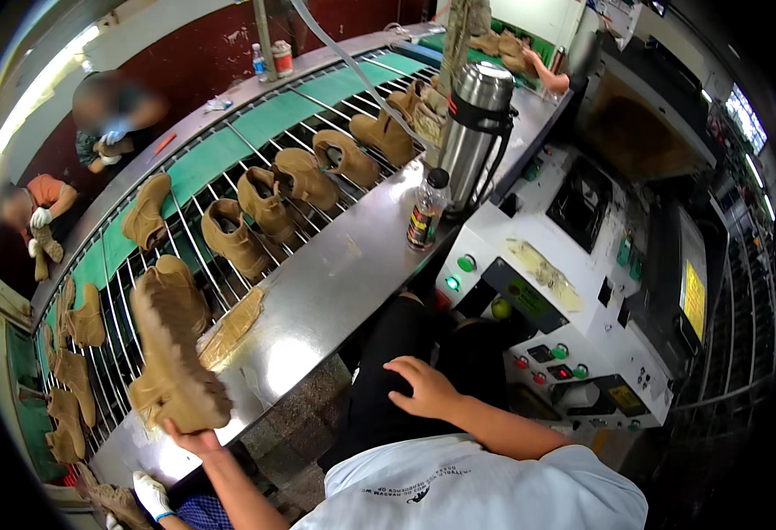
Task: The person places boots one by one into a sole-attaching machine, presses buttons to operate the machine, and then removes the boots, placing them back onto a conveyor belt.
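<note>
My left hand grips a tan boot by its heel end, tilted with its chunky sole turned toward me. The boot is over the edge of the metal table, and it hides part of the rack behind. My right hand is above my dark-trousered lap with its fingers spread, holding nothing. Several more tan boots stand on the wire rack, among them an ankle boot just beyond the held one. A flattened piece of brown tape or paper lies on the table's edge.
To my right is a white machine with green and red buttons and a raised dark lid. A steel thermos and a dark-capped bottle stand beside it. A gloved hand shows at lower left; other people work across the rack.
</note>
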A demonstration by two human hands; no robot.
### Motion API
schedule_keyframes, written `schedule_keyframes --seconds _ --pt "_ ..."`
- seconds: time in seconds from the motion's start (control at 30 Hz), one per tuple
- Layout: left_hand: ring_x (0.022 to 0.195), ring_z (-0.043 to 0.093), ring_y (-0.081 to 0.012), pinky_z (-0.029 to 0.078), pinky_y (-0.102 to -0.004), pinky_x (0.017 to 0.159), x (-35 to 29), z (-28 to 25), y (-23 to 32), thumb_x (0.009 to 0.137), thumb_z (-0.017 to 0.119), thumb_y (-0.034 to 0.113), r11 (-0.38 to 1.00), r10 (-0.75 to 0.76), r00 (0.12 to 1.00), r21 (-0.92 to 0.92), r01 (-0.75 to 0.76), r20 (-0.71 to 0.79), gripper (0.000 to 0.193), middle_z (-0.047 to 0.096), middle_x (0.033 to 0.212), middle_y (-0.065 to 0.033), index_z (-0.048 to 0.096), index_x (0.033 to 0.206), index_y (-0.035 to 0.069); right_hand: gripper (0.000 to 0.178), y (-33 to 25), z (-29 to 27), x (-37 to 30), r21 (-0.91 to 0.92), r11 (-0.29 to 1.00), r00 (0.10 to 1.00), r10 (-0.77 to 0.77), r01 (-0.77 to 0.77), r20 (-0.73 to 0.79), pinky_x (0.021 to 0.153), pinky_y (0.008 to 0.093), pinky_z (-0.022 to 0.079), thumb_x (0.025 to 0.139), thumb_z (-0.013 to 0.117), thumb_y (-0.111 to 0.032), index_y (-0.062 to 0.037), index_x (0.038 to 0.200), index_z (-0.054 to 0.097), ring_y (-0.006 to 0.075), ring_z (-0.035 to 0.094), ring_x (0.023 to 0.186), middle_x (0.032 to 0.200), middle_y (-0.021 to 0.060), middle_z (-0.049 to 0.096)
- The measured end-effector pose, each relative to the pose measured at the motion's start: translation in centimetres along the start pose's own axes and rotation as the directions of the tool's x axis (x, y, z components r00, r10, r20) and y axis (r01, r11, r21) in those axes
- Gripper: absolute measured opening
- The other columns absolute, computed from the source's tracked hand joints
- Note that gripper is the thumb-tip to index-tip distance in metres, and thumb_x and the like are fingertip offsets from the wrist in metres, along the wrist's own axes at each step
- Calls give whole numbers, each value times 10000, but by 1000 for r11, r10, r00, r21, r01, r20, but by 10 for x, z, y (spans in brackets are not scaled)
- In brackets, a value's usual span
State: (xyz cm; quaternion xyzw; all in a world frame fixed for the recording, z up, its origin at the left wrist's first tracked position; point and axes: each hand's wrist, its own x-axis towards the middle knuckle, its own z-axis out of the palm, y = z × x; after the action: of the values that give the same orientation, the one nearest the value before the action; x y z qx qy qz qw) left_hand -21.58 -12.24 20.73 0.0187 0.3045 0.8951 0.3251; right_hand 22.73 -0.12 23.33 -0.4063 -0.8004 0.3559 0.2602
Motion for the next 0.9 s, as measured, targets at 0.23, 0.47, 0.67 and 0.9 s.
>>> schedule_keyframes --seconds 0.23,0.47,0.67,0.9 --pt "1160 507 -289 416 -439 992 135 -25 105 849 642 265 880 269 963 409 -240 -14 558 514 1280 -163 449 1282 -30 306 72 -4 -35 -171 942 938 242 -289 -249 817 384 479 723 671 -131 -69 1014 597 324 574 970 1010 124 600" --pt "981 570 -179 443 -305 849 209 -28 37 840 694 297 36 369 826 882 -470 426 468 622 1105 -93 566 1179 0 282 87 -22 -61 -129 863 845 433 -489 -313 808 349 484 736 659 -75 -50 1010 599 290 592 934 1008 112 599" --pt "1012 580 -227 451 -332 859 208 -14 7 835 681 371 -24 514 800 938 -346 309 602 588 1172 -145 500 1250 -26 257 92 -31 -94 -152 823 771 426 -547 -473 768 338 482 723 649 -44 -38 977 610 269 589 870 962 119 594" --pt "1179 495 -295 359 -361 1001 136 -38 -20 849 612 197 -84 466 851 970 -229 241 545 516 1296 -192 447 1311 -40 236 123 -40 -157 125 706 539 631 -697 -557 802 298 478 830 621 -80 -27 1059 597 178 607 881 941 80 635"
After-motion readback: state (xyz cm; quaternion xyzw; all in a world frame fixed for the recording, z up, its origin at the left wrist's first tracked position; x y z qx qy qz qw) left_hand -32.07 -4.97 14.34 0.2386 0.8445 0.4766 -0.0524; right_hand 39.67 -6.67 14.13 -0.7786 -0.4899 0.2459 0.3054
